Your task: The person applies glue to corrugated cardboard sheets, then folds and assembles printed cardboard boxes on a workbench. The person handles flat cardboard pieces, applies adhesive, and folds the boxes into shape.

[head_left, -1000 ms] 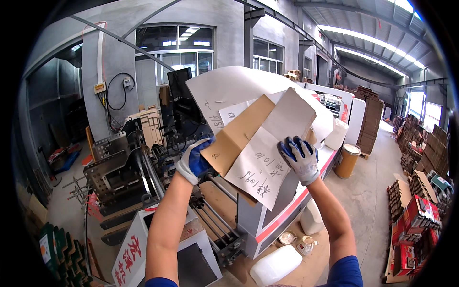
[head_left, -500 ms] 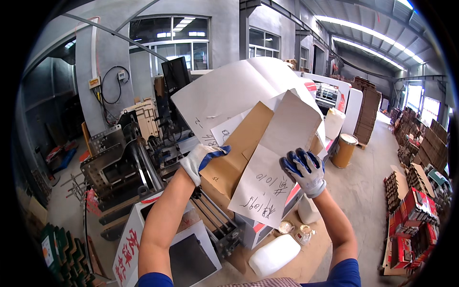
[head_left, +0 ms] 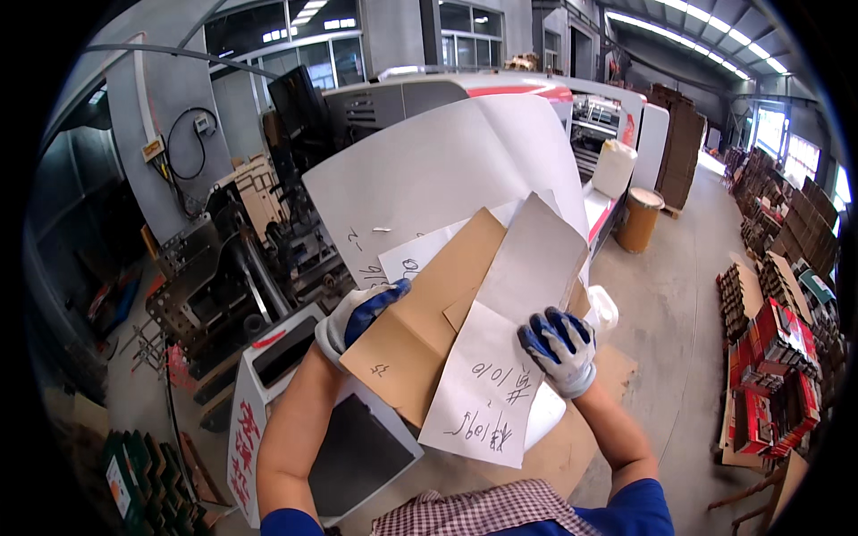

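Observation:
Both hands wear white gloves with blue fingers and carry a loose bundle of cardboard sheets. My left hand (head_left: pixel 362 317) is closed on the bundle's left side, by a brown sheet (head_left: pixel 438 308). On the right, my right hand (head_left: pixel 561 350) has its bent fingers over the edge of a creased grey-white sheet (head_left: pixel 509 304) with handwriting; its thumb is hidden. Behind these, a large curved white sheet (head_left: pixel 456 170) stands up at the far end. A smaller white sheet (head_left: pixel 407 255) shows partly between it and the brown one.
A large white and red machine (head_left: pixel 518 85) stands ahead, with a white plastic jug (head_left: pixel 615 168) beside it. Right of that is a brown drum (head_left: pixel 640 219). Metal machinery (head_left: pixel 201 277) and a white cabinet (head_left: pixel 246 447) are at left. Red boxes (head_left: pixel 773 357) are stacked far right.
The bundle has come lower in view with both hands still on it, and now covers most of the white container below. More of the machine behind shows.

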Tool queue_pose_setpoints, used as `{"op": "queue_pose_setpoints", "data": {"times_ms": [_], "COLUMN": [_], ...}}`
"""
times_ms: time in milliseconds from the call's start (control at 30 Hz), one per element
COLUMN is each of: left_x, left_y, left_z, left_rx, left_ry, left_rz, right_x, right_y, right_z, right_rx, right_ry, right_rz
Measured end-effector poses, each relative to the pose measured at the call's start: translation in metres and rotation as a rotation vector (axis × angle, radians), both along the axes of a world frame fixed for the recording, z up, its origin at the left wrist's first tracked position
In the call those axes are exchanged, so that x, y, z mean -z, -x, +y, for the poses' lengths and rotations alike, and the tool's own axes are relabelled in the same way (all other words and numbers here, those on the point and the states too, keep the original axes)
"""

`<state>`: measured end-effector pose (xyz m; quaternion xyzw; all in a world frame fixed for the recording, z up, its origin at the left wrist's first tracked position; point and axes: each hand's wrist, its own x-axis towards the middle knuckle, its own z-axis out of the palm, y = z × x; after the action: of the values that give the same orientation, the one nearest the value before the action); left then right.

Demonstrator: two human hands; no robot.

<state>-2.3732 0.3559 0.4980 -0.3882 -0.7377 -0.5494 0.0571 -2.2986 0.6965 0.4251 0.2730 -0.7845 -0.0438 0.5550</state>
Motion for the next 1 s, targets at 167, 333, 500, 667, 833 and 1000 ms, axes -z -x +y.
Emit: {"op": "queue_pose_setpoints", "data": {"times_ms": [167, 333, 500, 667, 833, 1000], "left_x": [0.033, 0.086, 0.108, 0.152, 0.159, 0.163], "left_y": [-0.014, -0.021, -0.049, -0.062, -0.079, -0.084], "left_z": [0.005, 0.025, 0.046, 0.079, 0.111, 0.120], "left_rx": [0.038, 0.186, 0.487, 0.338, 0.261, 0.256], "left_ry": [0.196, -0.235, -0.512, -0.464, -0.379, -0.330], "left_rz": [0.262, -0.907, -1.441, -1.449, -1.420, -1.400], "right_x": [0.073, 0.128, 0.146, 0.180, 0.191, 0.186], "right_y": [-0.041, -0.083, -0.122, -0.157, -0.191, -0.207], "right_z": [-0.009, -0.011, 0.002, 0.021, 0.029, 0.037], "right_rx": [-0.072, -0.130, -0.378, -0.735, -1.064, -1.419], "right_ry": [0.198, 0.453, 0.582, 0.918, 1.188, 1.561], "right_rz": [-0.213, -0.463, -0.918, -1.276, -1.473, -1.381]}}
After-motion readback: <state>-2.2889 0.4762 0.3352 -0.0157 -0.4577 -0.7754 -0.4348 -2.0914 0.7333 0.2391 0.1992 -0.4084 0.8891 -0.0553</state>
